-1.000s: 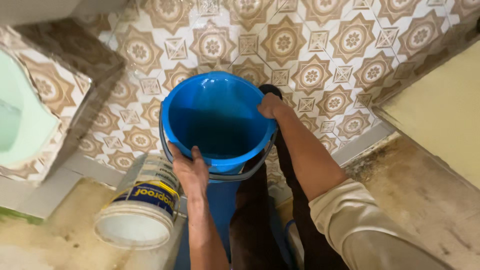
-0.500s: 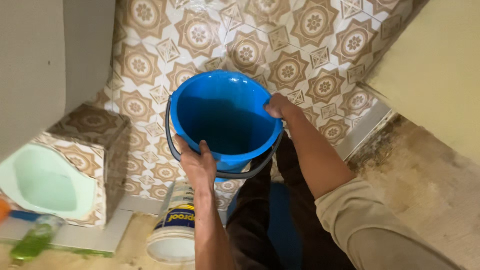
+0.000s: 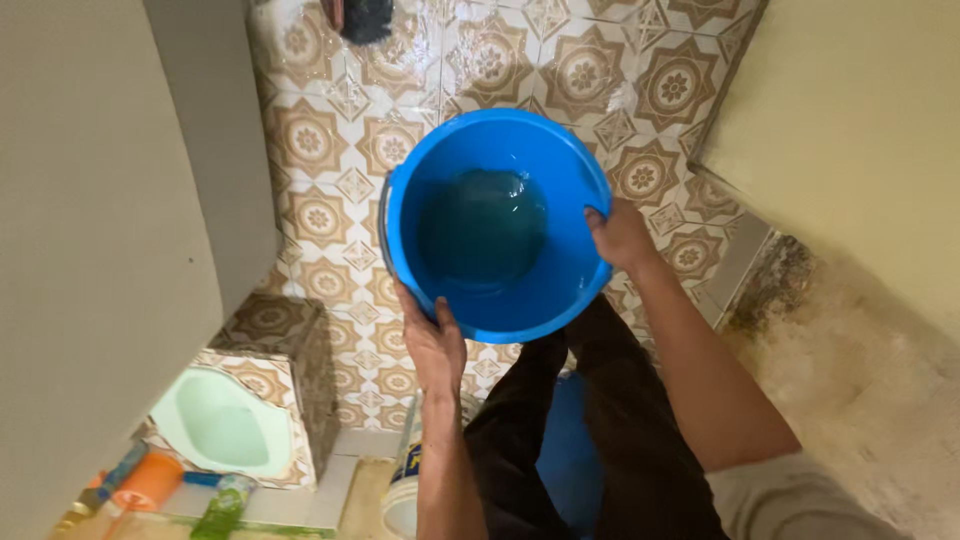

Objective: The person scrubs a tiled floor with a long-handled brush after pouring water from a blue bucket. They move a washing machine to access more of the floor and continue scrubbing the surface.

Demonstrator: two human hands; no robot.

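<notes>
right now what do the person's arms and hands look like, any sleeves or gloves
Both hands are bare, with no gloves, rings or watch visible. The left hand and its forearm are uncovered as far as the frame shows. The right hand has a bare forearm too, with a light beige sleeve starting near the elbow.

Patterned tiled floor [image 3: 330, 150] bore a tiled block [image 3: 285, 345]; a white tub [image 3: 403, 490] stood on bare concrete [image 3: 860, 400].

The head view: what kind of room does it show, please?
Most likely a small tiled bathroom or toilet room. A pale green squat toilet pan sits in a tiled step, patterned floor tiles cover the ground, and both hands hold a blue bucket with water.
</notes>
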